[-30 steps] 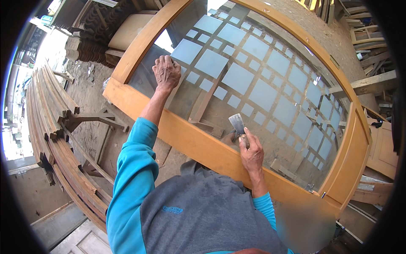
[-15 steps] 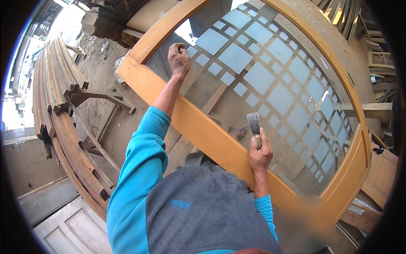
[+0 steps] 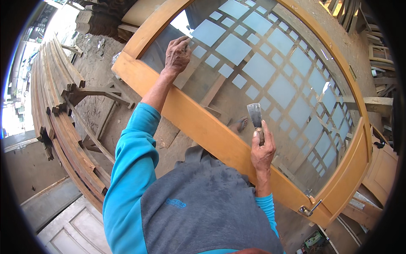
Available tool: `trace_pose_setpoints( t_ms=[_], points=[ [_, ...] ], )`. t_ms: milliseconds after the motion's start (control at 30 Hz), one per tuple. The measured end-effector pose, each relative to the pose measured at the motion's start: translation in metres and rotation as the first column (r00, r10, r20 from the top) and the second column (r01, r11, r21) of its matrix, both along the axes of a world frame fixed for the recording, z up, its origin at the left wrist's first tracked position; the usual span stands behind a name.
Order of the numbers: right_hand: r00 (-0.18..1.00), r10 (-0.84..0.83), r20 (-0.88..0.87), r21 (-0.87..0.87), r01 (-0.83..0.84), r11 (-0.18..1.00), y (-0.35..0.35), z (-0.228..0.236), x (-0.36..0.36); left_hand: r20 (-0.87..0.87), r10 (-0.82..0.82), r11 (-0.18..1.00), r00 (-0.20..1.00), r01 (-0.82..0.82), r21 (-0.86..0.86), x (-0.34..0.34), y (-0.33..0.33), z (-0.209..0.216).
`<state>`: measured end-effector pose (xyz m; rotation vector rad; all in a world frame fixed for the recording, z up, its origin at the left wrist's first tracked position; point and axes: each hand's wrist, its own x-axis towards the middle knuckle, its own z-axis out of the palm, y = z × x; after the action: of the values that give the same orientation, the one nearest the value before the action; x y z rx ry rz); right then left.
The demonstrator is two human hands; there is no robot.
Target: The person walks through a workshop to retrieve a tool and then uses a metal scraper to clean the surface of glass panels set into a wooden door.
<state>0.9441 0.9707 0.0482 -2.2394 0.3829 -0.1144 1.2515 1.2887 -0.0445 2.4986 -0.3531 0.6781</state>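
Observation:
A wood-framed door (image 3: 203,127) with a large glass pane (image 3: 279,135) lies across in front of me, and frosted squares pattern the glass. Over the pane's left part, close to the frame, is my left hand (image 3: 176,56). Its fingers are curled together with the tips at the glass beside a frosted square; whatever they may pinch is too small to make out. My right hand (image 3: 263,153) grips a putty knife (image 3: 254,115) by its handle, thumb and forefinger along it. The metal blade points up and away, above the pane near the door's near rail.
Long wooden boards (image 3: 53,89) rest on a timber trestle (image 3: 101,95) at the left. A metal door handle (image 3: 311,209) sticks out at the door's near right corner. A pale panelled door (image 3: 76,228) lies lower left, and more timber (image 3: 382,63) is piled at the right.
My left hand has shifted slightly down and its fingers now reach toward the glass. The right hand with the putty knife has risen a little. The view has shifted slightly.

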Motion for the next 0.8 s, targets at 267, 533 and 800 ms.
trace_pose_setpoints(
  t_ms=[267, 533, 800],
  points=[
    [0.992, 0.074, 0.101, -0.005, -0.074, 0.997, -0.003, -0.008, -0.001, 0.006, -0.011, 0.999, 1.0, 0.012, -0.039, -0.003, -0.002, 0.0],
    [0.961, -0.184, 0.204, 0.224, 0.137, 0.965, -0.018, 0.03, 0.014, -0.024, 0.013, 1.0, 1.0, -0.014, -0.027, -0.004, 0.001, 0.002],
    [0.943, -0.102, 0.316, 0.013, 0.103, 0.995, -0.025, 0.021, 0.02, -0.031, -0.009, 1.0, 0.999, 0.008, -0.005, 0.0, -0.007, 0.008]
  ],
)
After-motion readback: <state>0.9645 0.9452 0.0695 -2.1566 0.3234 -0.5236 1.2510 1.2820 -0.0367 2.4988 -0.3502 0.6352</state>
